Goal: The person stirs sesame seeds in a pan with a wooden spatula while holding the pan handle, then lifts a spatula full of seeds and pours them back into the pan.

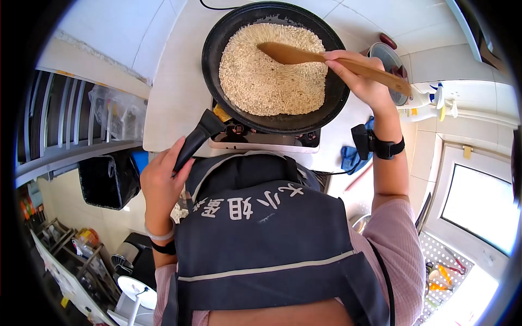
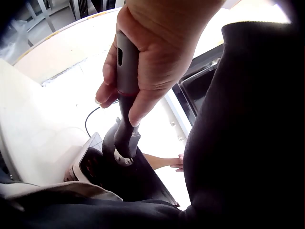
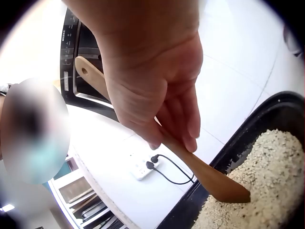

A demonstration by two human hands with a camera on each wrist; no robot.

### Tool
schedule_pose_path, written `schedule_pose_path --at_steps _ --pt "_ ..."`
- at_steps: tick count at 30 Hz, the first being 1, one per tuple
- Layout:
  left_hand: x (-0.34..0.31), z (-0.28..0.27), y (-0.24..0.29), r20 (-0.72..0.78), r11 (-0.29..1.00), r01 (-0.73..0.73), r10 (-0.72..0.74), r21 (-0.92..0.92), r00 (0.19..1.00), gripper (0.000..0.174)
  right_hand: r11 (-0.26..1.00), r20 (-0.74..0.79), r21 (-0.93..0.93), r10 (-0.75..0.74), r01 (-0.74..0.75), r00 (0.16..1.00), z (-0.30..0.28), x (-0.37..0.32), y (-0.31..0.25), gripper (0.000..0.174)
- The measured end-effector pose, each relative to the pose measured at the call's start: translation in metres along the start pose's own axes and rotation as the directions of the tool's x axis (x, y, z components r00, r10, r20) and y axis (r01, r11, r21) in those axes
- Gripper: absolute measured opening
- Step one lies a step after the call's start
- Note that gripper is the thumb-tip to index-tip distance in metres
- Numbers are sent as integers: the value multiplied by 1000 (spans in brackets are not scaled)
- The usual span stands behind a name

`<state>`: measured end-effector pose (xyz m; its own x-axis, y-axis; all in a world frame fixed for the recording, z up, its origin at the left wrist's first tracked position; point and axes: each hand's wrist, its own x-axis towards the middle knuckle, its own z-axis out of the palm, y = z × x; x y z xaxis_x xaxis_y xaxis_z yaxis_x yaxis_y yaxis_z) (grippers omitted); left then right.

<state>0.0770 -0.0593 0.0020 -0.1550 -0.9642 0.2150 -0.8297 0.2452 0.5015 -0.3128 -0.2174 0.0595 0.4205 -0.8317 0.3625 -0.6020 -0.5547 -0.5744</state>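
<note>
A large black frying pan holds a broad layer of pale, sesame-like grains. My left hand grips the pan's black handle, fingers wrapped round it; the left wrist view shows the grey end of the handle inside the palm. My right hand pinches a wooden spatula midway along its shaft, thumb and fingers meeting on it. In the right wrist view the spatula's blade dips into the grains, and its holed end sticks out behind the hand.
Under the pan is a cooker at the counter's front edge. A blue cloth and spray bottles are to the right. A black-lined bin stands low on the left. Plugs sit in a socket on the wall behind.
</note>
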Motion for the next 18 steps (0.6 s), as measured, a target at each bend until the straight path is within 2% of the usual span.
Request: schedule_pose_path --at_steps 1,3,4,5,7,8,10,11,13,14,16,18 --pt "0 0 1 13 1000 17 -17 0 1000 51 1000 0 -2 -1 1 1000 -1 -5 4 15" --pt "0 0 -1 1 1000 4 -4 6 1000 50 988 -179 -108 -125 107 976 -8 -15 11 13" --pt "0 1 -2 -8 1000 -11 11 15 1000 49 957 -201 161 270 -240 942 -17 -21 -12 13" --pt "0 1 -1 -9 1000 -5 5 11 1000 49 958 -195 158 268 -240 943 -24 -32 -16 13" --pt "1 0 1 10 1000 4 -5 30 1000 51 858 -241 291 493 -423 836 -43 -53 -12 22" --pt "1 0 1 10 1000 7 -7 27 1000 51 859 -239 289 493 -424 837 -46 -58 -13 22" --pt "1 0 -1 11 999 -6 5 34 1000 52 766 -400 277 641 -581 655 -49 -66 -14 22" --pt "0 1 -1 16 999 -7 7 31 1000 52 762 -401 276 645 -585 651 -46 -66 -12 22" --pt "1 0 -1 15 1000 -9 9 28 1000 52 664 -429 441 747 -604 507 -35 -59 4 24" --pt "1 0 -1 17 999 -15 14 28 1000 52 717 -437 496 694 -490 573 -27 -61 31 25" --pt "1 0 -1 21 999 -14 13 37 1000 52 664 -389 620 723 -418 571 -9 -44 54 25" --pt "2 0 -1 19 999 -21 21 28 1000 50 554 -295 739 777 -383 556 7 -23 72 27"
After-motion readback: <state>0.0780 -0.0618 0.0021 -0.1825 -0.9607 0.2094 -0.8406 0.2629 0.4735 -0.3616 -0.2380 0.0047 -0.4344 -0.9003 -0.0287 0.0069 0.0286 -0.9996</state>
